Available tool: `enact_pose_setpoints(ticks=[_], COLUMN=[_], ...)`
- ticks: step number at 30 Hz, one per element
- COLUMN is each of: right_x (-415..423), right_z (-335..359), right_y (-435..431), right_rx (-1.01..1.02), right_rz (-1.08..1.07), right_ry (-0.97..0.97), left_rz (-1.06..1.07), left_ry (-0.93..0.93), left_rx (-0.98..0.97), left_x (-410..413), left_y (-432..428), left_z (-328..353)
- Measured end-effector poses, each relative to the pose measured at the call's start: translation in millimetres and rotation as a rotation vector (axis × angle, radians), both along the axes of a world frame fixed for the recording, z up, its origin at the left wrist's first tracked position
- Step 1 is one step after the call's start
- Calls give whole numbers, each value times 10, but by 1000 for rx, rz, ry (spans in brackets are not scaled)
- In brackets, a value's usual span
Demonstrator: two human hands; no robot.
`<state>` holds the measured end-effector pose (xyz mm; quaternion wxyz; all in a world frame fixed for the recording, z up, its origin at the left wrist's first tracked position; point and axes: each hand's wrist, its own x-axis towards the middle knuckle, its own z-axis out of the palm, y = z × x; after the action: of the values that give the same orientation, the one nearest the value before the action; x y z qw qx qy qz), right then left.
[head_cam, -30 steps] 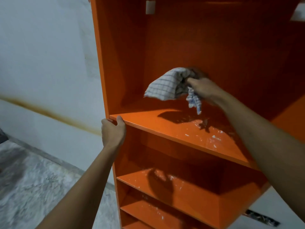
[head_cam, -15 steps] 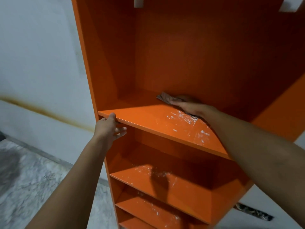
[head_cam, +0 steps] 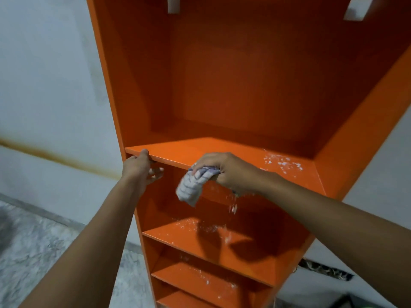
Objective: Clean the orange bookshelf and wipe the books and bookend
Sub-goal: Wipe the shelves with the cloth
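The orange bookshelf [head_cam: 233, 81] stands in front of me with several bare shelves. My right hand [head_cam: 224, 170] grips a bunched checked cloth [head_cam: 192, 186] at the front edge of the upper shelf [head_cam: 200, 150], and the cloth hangs down past the edge. White crumbs fall below the hand. More white debris [head_cam: 281, 163] lies on the right part of that shelf. My left hand [head_cam: 139, 166] holds the shelf's front left corner, thumb on top. No books or bookend are in view.
White specks dot the lower shelves [head_cam: 200, 232]. A white wall [head_cam: 49, 85] with a brown stain line is to the left. Grey marble floor [head_cam: 33, 252] lies below. Two white brackets [head_cam: 173, 4] sit at the top of the back panel.
My right hand has drawn the cloth from the back of the upper shelf forward to its front edge, sweeping white crumbs off. My left hand keeps its hold on the corner.
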<state>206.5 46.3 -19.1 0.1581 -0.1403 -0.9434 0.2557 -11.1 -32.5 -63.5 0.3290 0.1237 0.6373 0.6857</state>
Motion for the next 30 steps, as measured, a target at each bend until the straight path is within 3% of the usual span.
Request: enact_pose_setpoints(ticks=[5,10,18,22,25,30], right_x=[198,389,508,491,450,328], right_z=[386,768,520,156,127,104], right_y=[-26,507,1361,1316,1198,901], right_rx=[-187,-104,-74,-248,-314,-84], right_rz=[-90,-390,-849,-736,-763,-596], right_ry=[85,298,91,-37,-24,-155], left_rz=[25,-67,-104,-122,-111,-134], left_ry=[36,69,-12,-21,-25,-39], left_rx=[-60,-35,-13,-13,-3,19], left_x=[105,336,341,306,314,324], left_y=[-24,-5,63,63,56,24], left_z=[58,-23,-46,-39,-46,-31])
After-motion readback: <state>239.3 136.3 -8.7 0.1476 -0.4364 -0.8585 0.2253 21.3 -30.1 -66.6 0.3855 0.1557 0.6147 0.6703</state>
